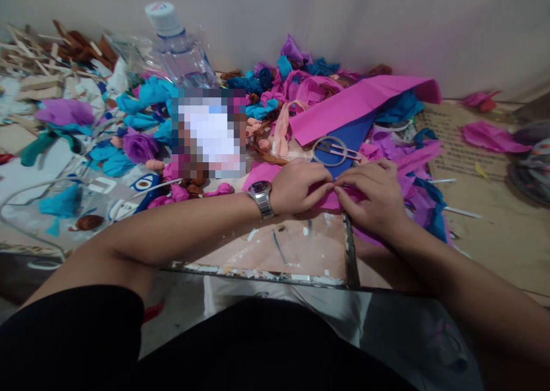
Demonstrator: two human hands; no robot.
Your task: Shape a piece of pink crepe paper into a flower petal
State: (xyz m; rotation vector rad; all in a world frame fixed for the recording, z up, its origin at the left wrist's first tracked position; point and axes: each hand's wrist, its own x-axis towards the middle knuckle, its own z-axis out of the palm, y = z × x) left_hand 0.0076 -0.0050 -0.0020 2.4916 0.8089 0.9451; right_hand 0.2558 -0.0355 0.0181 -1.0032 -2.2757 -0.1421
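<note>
My left hand, with a metal watch on its wrist, has thumb and forefinger pinched together on a piece of pink crepe paper. Opposite it, fingertips almost touching, my right hand pinches the same paper, which lies partly under both hands. Just beyond the fingers are a grey ring and a small pink-and-metal tool whose kind I cannot make out. Both rest on a dark blue sheet. A long folded pink paper strip overlaps that sheet.
Blue, purple and pink crepe paper flowers and scraps crowd the table. A clear bottle with a white cap stands behind a blurred-out rectangle. Green-handled pliers, a white cable and wood sticks lie left; cardboard lies right.
</note>
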